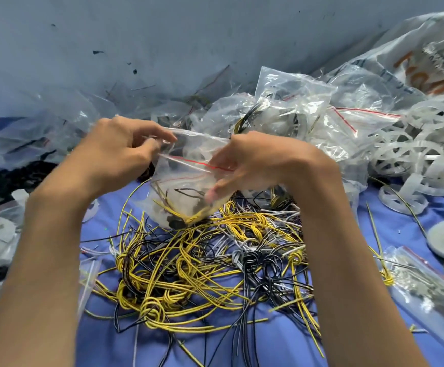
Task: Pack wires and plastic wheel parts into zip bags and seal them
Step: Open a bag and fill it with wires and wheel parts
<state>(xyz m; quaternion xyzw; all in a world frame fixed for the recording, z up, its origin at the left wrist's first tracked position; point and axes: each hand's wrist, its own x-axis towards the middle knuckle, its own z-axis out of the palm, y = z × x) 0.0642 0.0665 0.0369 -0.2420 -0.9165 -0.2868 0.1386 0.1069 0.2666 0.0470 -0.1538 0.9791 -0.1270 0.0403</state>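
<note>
Careful: your left grip (117,154) and right grip (252,165) both pinch the zip bag (186,181) above the wire pile (189,274); wire ends caught in its strip could block sealing.

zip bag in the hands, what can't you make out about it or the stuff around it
Head view only:
- contents of the zip bag beyond the wires: blurred behind plastic and the right hand
- whether its red zip line is sealed: right hand covers one end
- lettering on the printed sack: cut by the right edge
- grey disc: cut by the right edge
</note>
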